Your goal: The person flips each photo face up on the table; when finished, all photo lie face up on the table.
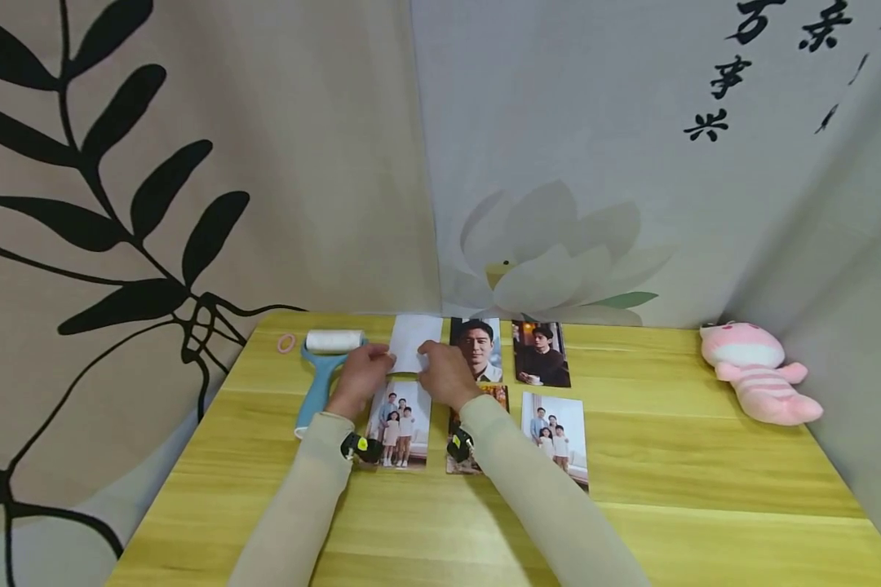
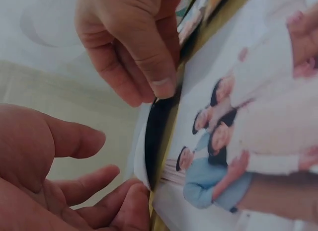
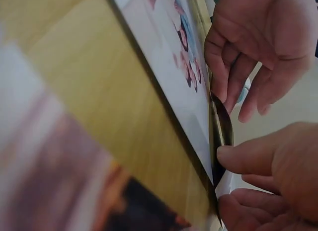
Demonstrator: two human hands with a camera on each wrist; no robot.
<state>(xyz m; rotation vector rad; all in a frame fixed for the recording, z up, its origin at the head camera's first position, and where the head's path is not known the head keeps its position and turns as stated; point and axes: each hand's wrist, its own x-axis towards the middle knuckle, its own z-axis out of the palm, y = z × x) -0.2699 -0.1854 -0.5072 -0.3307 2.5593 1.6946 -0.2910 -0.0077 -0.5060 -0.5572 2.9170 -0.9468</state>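
A photo card (image 1: 414, 342) with its plain white side up is at the back of the table, its near edge bowed up. Dark colour (image 2: 159, 124) shows on its underside in the left wrist view. My right hand (image 1: 446, 373) pinches its near right part between thumb and fingers. At the left end, my left hand (image 1: 363, 379) touches the edge with its fingertips, the thumb standing apart. Just in front lies a family photo (image 1: 400, 424). Under my right forearm, another photo (image 1: 498, 395) is partly covered.
Two portrait photos, one of a smiling man (image 1: 477, 350) and one of a man in dark clothes (image 1: 542, 355), lie to the right. Nearer is another family photo (image 1: 561, 436). A blue-handled lint roller (image 1: 319, 379) and pink ring (image 1: 285, 343) lie left; a pink plush toy (image 1: 759, 371) lies far right.
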